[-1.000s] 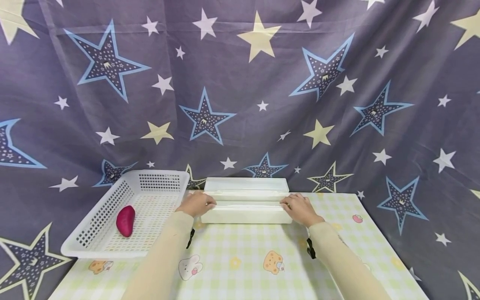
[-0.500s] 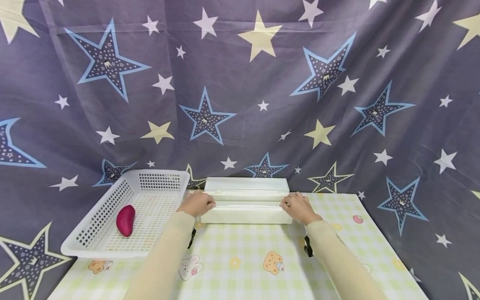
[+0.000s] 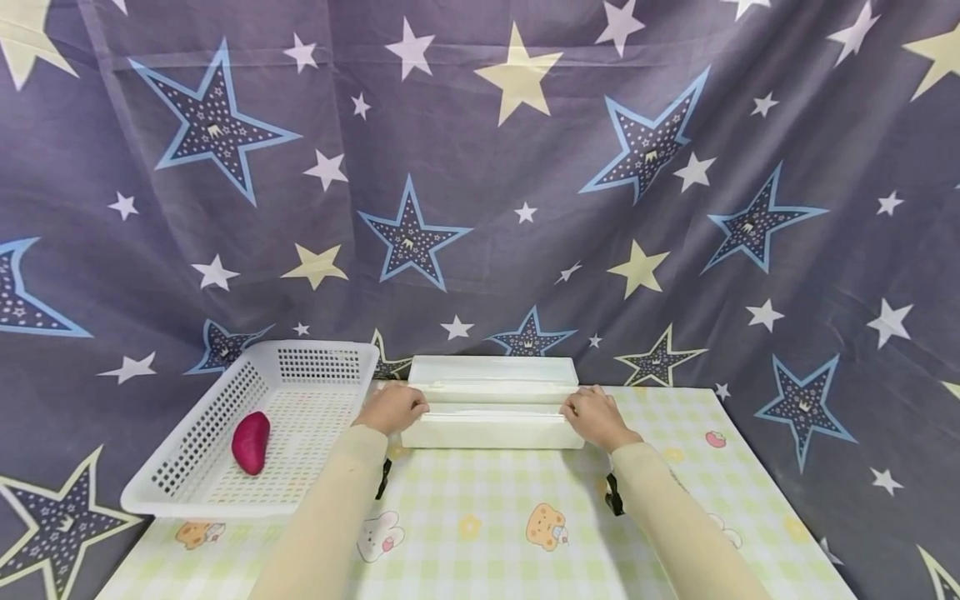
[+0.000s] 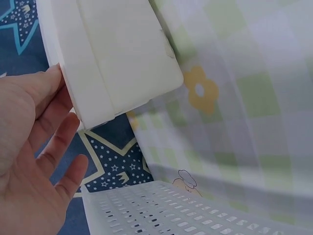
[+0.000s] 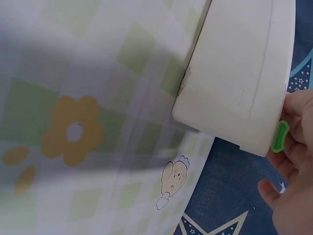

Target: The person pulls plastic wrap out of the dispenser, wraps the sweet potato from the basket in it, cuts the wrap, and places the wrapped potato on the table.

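Note:
A long white plastic wrap dispenser lies at the table's back edge, its lid raised behind it. My left hand grips the dispenser's left end, thumb and fingers at the edge; the last fingers stand off it in the left wrist view. At the opposite end, my right hand pinches the upper edge. A small green piece shows beside those fingers in the right wrist view. Whether any clear film lies between the hands I cannot tell. The dispenser's inside is mostly hidden.
To the left stands a white perforated basket holding a dark pink, sweet-potato-shaped item. A green-and-white checked cloth covers the table. A star-patterned curtain hangs close behind and at the sides.

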Tool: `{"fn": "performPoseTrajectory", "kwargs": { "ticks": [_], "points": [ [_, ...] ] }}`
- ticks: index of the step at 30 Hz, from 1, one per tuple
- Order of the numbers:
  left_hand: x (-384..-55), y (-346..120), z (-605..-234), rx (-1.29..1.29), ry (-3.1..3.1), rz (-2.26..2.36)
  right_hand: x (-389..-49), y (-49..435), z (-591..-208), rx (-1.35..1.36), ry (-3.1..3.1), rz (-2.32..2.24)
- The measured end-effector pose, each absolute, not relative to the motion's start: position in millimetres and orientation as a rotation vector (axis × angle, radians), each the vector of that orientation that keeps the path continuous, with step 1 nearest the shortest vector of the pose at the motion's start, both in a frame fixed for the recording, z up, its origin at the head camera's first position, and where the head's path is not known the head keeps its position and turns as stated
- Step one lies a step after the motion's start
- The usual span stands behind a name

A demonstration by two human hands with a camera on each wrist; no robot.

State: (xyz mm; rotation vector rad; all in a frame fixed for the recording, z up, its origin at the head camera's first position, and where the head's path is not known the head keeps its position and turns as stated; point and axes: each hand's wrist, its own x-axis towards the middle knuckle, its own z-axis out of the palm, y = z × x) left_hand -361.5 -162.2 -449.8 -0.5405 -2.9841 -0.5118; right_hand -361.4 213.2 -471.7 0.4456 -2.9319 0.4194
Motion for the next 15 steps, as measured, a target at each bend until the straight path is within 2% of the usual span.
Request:
{"fn": "performPoseTrajectory", "kwargs": {
  "ticks": [15],
  "points": [
    [-357.3, -159.2, -445.7, -0.511, -3.0, -0.532, -366.5, 208.3, -465.3, 0.467, -2.926, 0.51]
  ]
}}
